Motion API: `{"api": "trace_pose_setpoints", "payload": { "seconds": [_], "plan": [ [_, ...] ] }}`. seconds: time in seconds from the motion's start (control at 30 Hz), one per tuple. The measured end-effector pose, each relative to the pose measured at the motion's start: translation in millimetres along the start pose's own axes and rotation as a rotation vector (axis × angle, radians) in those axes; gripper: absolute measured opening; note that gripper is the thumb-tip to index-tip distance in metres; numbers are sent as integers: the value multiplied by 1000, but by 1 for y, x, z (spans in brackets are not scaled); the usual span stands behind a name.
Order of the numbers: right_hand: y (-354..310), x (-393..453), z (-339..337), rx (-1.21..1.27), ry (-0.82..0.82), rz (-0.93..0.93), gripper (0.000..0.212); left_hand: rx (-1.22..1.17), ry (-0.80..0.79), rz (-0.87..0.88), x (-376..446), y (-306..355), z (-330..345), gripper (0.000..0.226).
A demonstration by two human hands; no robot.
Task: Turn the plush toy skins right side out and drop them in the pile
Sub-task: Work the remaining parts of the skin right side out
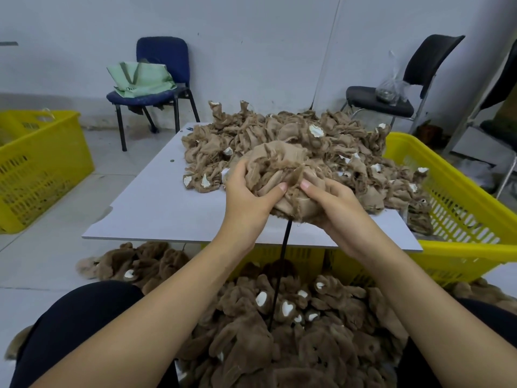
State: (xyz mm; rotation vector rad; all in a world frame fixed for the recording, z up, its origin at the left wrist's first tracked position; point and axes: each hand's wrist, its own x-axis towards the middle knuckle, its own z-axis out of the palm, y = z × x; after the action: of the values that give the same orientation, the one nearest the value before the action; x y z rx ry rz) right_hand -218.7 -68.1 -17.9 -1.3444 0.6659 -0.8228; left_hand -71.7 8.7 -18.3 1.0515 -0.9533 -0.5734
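I hold one tan, inside-out plush skin (275,161) above the near edge of the grey board (156,203). My left hand (247,191) grips its left side, thumb pressed into the fabric. My right hand (330,203) grips its right side, thumb at the seam opening. A thin black stick (282,264) runs from under the skin down toward my lap. Behind it lies a heap of inside-out skins (279,130). A pile of furry brown, right-side-out skins (302,326) fills the floor between my knees.
A yellow crate (458,208) stands under and right of the board; another yellow crate (36,166) sits at far left. A blue chair (156,88) with a green bag and a black chair (391,99) with a plastic bag stand by the wall.
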Motion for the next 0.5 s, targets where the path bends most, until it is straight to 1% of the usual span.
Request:
{"api": "trace_pose_setpoints", "payload": {
  "seconds": [0.1,0.27,0.3,0.4,0.5],
  "plan": [
    [3,-5,-1,-29,12,-32,23,131,22,118,-8,5,2,40],
    [12,-11,6,-88,41,-96,52,254,9,248,-19,5,0,48],
    [14,-11,7,-90,46,-114,53,277,4,264,-20,5,-1,49],
    [20,-11,10,-120,33,-169,44,307,-29,284,-23,3,-5,58],
    [26,-16,16,-146,-23,-185,44,293,-52,277,-26,0,-9,60]
  ]
}}
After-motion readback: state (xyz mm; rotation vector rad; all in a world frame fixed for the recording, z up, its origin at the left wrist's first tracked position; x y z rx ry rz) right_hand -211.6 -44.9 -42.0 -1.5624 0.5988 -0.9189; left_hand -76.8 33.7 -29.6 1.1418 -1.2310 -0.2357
